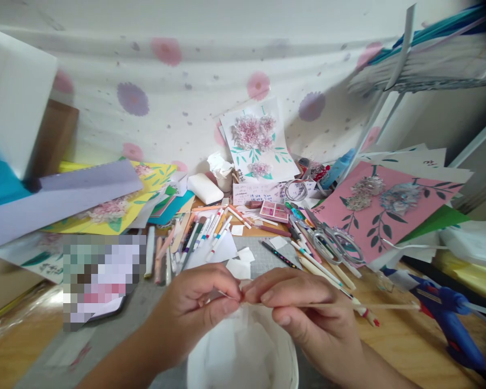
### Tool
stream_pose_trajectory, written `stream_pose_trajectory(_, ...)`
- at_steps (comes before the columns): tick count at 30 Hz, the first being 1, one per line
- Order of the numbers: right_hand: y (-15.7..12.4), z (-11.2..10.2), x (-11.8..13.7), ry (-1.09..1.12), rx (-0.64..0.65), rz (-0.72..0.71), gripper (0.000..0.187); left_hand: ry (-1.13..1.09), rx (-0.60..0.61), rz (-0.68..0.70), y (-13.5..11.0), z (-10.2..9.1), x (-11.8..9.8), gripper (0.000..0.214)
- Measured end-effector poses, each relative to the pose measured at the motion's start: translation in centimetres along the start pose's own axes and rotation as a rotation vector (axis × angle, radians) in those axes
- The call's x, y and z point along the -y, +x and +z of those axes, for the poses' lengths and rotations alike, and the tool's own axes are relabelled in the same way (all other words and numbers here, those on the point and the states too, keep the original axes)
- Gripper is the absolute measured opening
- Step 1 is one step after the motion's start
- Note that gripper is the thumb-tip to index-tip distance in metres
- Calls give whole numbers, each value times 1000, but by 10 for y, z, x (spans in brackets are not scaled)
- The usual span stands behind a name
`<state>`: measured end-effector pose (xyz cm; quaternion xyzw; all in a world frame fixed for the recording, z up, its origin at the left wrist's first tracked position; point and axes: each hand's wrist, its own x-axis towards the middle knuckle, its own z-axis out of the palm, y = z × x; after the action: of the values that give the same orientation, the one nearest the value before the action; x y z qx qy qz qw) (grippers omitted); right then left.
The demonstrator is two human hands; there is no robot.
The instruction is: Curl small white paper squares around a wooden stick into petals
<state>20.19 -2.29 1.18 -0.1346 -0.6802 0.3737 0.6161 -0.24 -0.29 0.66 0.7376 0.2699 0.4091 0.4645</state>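
Note:
My left hand (204,302) pinches the edge of a small, thin, whitish piece of paper, mostly hidden behind the fingers. My right hand (311,308) meets it fingertip to fingertip, also at the paper. A long, thin, pale stick (389,306) runs out to the right from the right hand's grip, between thumb and fingers. Both hands are above a white plastic tub (294,367), in which white paper pieces (247,346) lie. Loose white paper squares (238,268) rest on the grey cutting mat just beyond the fingers.
Markers (216,229), scissors (328,243) and a pink palette (274,211) crowd the table behind the hands. A blue glue gun (449,313) lies at right. Paper-flower pictures stand at the back (259,140) and right (389,205). A blurred-out device is at left.

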Motion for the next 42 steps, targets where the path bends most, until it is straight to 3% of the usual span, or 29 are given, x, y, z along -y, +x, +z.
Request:
stream_pose_trajectory(21,-2,0,0,20,-16,21,23,50,-8,-63,1,-1,-2,13)
stream_pose_trajectory(42,0,-2,0,-47,19,14,24,121,-66,-6,1,1,-1,14)
